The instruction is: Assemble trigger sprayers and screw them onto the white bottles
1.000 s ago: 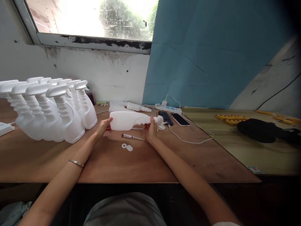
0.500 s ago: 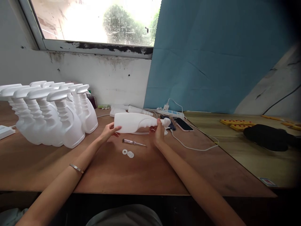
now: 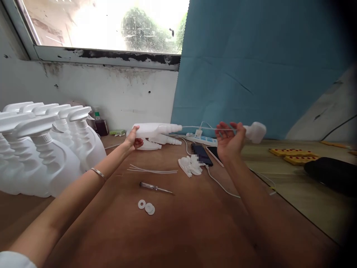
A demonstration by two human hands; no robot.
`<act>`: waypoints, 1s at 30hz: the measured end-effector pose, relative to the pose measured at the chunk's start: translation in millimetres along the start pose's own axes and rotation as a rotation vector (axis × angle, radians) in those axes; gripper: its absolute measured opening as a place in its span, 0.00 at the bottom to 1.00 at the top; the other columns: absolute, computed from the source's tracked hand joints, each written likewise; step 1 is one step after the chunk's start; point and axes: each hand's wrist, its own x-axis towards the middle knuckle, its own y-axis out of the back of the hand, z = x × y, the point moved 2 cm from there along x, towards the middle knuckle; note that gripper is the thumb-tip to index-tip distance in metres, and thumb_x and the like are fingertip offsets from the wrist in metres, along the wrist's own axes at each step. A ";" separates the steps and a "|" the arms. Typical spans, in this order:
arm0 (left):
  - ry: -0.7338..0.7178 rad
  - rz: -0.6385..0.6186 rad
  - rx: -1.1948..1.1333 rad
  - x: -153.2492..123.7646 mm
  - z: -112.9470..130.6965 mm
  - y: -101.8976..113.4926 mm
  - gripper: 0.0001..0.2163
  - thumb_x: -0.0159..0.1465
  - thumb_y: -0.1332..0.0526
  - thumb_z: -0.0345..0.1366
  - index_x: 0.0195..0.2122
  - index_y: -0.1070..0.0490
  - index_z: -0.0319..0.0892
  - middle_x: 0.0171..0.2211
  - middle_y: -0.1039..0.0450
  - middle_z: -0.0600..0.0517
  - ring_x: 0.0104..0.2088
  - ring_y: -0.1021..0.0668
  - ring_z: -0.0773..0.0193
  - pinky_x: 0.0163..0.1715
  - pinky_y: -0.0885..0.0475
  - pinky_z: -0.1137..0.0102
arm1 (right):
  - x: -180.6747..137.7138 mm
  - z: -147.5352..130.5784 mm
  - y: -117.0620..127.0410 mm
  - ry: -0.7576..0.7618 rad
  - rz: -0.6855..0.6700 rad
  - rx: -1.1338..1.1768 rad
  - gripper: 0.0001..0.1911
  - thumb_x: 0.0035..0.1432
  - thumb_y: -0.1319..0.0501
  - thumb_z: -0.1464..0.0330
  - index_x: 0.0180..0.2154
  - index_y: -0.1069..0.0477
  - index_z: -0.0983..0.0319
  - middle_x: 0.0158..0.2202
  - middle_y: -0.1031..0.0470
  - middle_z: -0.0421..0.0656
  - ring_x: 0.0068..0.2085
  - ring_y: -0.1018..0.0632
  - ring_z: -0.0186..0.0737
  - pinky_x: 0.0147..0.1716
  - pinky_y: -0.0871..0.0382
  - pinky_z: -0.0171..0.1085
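My left hand (image 3: 132,139) grips the base of a white plastic bottle (image 3: 152,130) held level above the brown table (image 3: 178,230), its neck pointing right. My right hand (image 3: 229,140) holds a white spray head (image 3: 255,131) off to the right. The spray head's thin clear dip tube (image 3: 206,127) runs from it back into the bottle's neck. Below the bottle lie more white bottles (image 3: 160,141) on their sides.
Several white spray bottles (image 3: 50,149) stand in rows at the left. On the table lie loose clear tubes (image 3: 153,171), a screwdriver (image 3: 154,187), white washers (image 3: 147,207), spare spray heads (image 3: 191,165), two phones (image 3: 205,154), a power strip (image 3: 202,140), yellow parts (image 3: 290,155) and a black object (image 3: 331,175).
My right hand has pulled the spray head out to the right, drawing the tube from the bottle. The bottle has risen higher, and my view has moved closer to the table.
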 end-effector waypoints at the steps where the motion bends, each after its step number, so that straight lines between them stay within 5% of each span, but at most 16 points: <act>1: -0.012 0.028 -0.014 9.6 4.8 2.2 0.15 0.55 0.43 0.49 0.27 0.38 0.40 0.12 0.41 0.56 0.14 0.33 0.71 0.17 0.31 0.75 | 9.1 -6.5 -4.1 0.029 0.008 0.020 0.09 0.53 0.48 0.61 0.28 0.37 0.60 0.25 0.27 0.38 0.27 0.25 0.32 0.29 0.30 0.33; 8: -0.028 0.077 0.067 62.9 18.2 -18.3 0.17 0.54 0.41 0.48 0.34 0.38 0.39 0.17 0.37 0.53 0.19 0.29 0.67 0.22 0.29 0.72 | 9.6 -50.9 -32.4 0.418 0.024 0.096 0.13 0.57 0.52 0.62 0.23 0.37 0.57 0.13 0.40 0.32 0.18 0.32 0.29 0.26 0.33 0.33; 12: -0.037 0.039 0.188 86.8 20.4 -38.2 0.19 0.52 0.39 0.49 0.36 0.39 0.40 0.19 0.36 0.53 0.21 0.27 0.65 0.22 0.30 0.71 | -8.1 -55.5 -41.9 0.512 -0.101 0.041 0.11 0.53 0.47 0.66 0.20 0.34 0.57 0.12 0.40 0.33 0.16 0.36 0.29 0.23 0.34 0.35; 23: 0.061 -0.007 0.358 131.6 14.1 -50.1 0.17 0.50 0.38 0.48 0.31 0.40 0.41 0.23 0.33 0.47 0.21 0.27 0.62 0.20 0.33 0.70 | -23.1 -31.2 -58.6 0.334 -0.462 -0.115 0.10 0.49 0.42 0.61 0.23 0.36 0.60 0.11 0.46 0.30 0.13 0.42 0.25 0.17 0.40 0.31; 30: -0.030 0.083 0.490 108.3 17.9 -46.0 0.13 0.58 0.47 0.46 0.28 0.39 0.41 0.18 0.39 0.52 0.17 0.33 0.65 0.17 0.40 0.70 | -68.4 -2.1 -67.3 0.287 -0.627 -0.335 0.07 0.45 0.39 0.65 0.24 0.34 0.61 0.16 0.40 0.33 0.17 0.40 0.26 0.16 0.46 0.29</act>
